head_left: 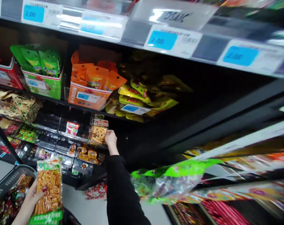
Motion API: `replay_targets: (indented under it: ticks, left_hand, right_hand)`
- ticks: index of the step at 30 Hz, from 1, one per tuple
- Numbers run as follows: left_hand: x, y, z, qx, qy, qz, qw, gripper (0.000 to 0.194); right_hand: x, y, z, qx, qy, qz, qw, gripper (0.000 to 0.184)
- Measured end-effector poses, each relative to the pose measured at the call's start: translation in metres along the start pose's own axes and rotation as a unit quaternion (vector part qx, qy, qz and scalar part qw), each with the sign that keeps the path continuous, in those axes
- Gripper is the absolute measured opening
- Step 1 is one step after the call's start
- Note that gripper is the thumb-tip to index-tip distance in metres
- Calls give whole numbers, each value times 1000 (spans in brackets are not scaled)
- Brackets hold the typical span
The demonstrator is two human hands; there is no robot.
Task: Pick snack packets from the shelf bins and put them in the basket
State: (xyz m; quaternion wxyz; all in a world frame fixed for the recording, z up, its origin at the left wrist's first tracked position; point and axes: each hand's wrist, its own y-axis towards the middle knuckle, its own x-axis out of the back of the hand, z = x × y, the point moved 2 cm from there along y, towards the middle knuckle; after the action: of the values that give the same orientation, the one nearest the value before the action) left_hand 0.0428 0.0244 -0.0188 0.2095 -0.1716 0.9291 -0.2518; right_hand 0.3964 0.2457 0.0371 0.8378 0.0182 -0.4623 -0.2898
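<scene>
Snack packet (pixel 98 132) w/ clear front, on lower shelf (pixel 49 120): prob. light, bendy, slick; take its R edge, where your R grip (pixel 111 139) pinches it. Your L grip (pixel 31 198) holds a green-labelled pouch (pixel 51 178) beside basket (pixel 6 184). Upper shelf's edge (pixel 85 111) sits just above; R side looks roomier.

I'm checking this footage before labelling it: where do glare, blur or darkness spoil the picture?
Head view, top: white glare streaks the price strip, washing out one label; head view, lower right: blur smears the racked packages; head view, right of centre: the shelf recess sinks to near-black; head view, lower left: the packet in the left hand looks clearer.
</scene>
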Motion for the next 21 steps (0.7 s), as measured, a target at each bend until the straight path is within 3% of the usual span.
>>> replay_targets:
  ticks: [4,7,9,10,11,13,15,19,21]
  left_hand:
    - [-7,-9,-9,6,8,38,999,56]
    - [-13,-12,-16,-13,-4,51,999,57]
    - [-18,-13,-20,-37,11,63,997,55]
    - [-21,-14,-23,-53,26,67,996,53]
    - [-24,-15,-25,-68,40,67,995,50]
    - [-29,-16,-27,-85,63,71,992,47]
    - [-33,-17,-25,-88,83,86,989,45]
    - [-30,-16,-19,-117,159,64,978,47]
    - [-25,-16,-20,-151,203,46,966,44]
  right_hand:
    - [9,-30,18,14,31,51,998,15]
    - [22,-93,52,95,100,142,980,19]
    - [27,-149,78,163,164,272,934,18]
    - [28,-176,89,175,212,360,892,14]
    - [28,-200,97,156,235,398,873,14]
    - [25,-230,106,80,277,387,876,14]
    - [20,-242,107,14,314,364,877,13]
    - [14,-241,96,-23,365,356,860,19]
    - [15,-238,85,-84,420,323,844,19]
